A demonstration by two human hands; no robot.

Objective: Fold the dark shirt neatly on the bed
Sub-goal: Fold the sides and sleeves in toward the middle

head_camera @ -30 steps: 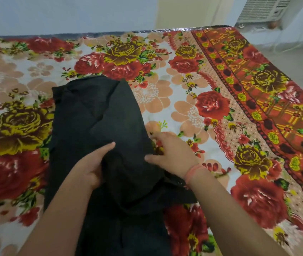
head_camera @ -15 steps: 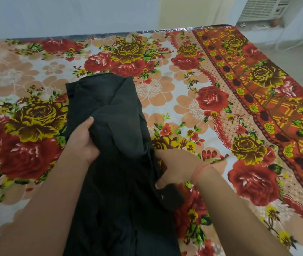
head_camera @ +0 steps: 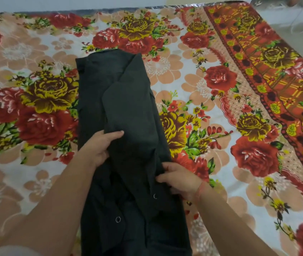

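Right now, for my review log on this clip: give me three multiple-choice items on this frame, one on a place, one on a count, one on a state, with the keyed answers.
1. Where does the right hand sit on the dark shirt?
A. At its far end by the collar
B. At its right edge, nearer the camera than the left hand
C. Off the shirt, flat on the bedsheet

2. How many round metal snaps show on the shirt's near part?
A. Two
B. Five
C. None

3. How does the shirt lie?
A. Spread fully flat, sleeves out
B. Lifted clear of the bed
C. Gathered into a long narrow strip on the floral bedsheet

Answers:
1 B: its fingers pinch the right edge, below the left hand.
2 A: one snap and another snap are visible.
3 C: the sides are folded inward and it rests on the sheet.
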